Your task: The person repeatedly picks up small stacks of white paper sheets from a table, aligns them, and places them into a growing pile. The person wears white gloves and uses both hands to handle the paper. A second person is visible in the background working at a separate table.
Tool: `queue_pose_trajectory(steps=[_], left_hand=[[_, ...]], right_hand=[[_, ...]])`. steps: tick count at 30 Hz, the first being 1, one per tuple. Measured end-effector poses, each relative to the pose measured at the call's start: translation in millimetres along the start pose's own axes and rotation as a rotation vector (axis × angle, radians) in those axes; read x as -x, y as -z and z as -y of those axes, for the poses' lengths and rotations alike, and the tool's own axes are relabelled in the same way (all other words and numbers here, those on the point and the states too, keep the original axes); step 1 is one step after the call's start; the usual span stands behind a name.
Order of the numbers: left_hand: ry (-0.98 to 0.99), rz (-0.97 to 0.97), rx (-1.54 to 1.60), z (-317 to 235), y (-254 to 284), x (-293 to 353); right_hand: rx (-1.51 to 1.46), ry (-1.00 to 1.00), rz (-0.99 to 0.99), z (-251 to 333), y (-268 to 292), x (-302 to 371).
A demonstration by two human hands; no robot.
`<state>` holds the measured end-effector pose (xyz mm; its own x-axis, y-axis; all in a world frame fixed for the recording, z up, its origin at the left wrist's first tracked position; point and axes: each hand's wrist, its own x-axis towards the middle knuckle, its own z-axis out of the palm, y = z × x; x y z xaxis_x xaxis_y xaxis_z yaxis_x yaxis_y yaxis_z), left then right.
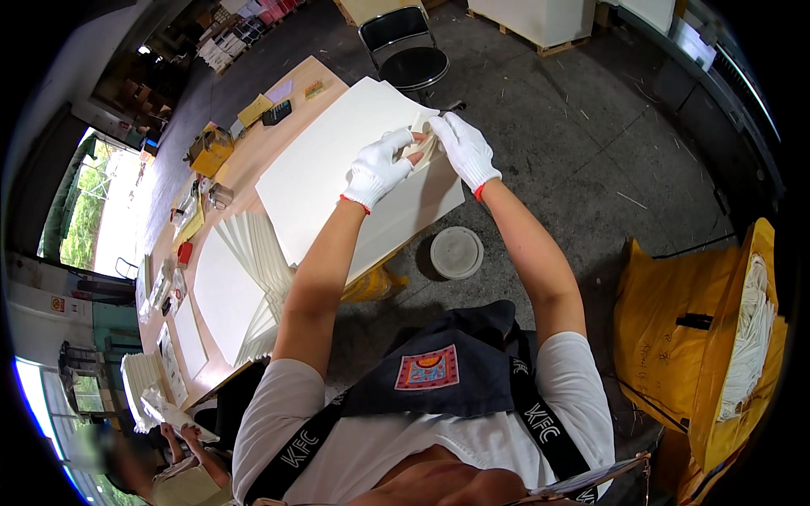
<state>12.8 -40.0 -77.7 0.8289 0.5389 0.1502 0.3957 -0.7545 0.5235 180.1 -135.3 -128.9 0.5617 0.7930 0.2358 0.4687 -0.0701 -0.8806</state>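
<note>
Grey concrete floor (pixel 582 160), scuffed and littered with small scraps. Long wooden table (pixel 253 152) runs along its left side. Beyond the table's far end, a black chair (pixel 409 55); right of the chair, a pale block on a wooden pallet (pixel 540 25). Left of the table, an open doorway (pixel 93 202) admits bright daylight, greenery outside. Yellow sacks (pixel 683 337) stand right of the table.
</note>
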Motion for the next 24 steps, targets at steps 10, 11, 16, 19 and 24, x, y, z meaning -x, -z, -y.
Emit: queue_pose_trajectory(steps=[10,11,16,19,24], left_hand=[[-0.098,-0.036,-0.016,8.8,-3.9,-0.5],[-0.089,-0.022,-0.022,5.3,-1.7,0.0],[-0.035,-0.001,-0.022,-2.9,0.0,1.7],[-0.084,-0.036,-0.031,2.8,-3.6,1.0],[-0.285,-0.166,-0.065,-3.2,-5.0,9.6]], right_hand=[[0.025,0.012,-0.025,3.1,0.7,1.4],[0.019,0.014,-0.032,2.5,0.7,1.3],[-0.008,-0.013,-0.003,3.6,1.5,1.3],[-0.018,-0.007,0.008,2.4,1.4,1.1],[0.052,-0.079,-0.060,-0.7,22.4,-0.6]])
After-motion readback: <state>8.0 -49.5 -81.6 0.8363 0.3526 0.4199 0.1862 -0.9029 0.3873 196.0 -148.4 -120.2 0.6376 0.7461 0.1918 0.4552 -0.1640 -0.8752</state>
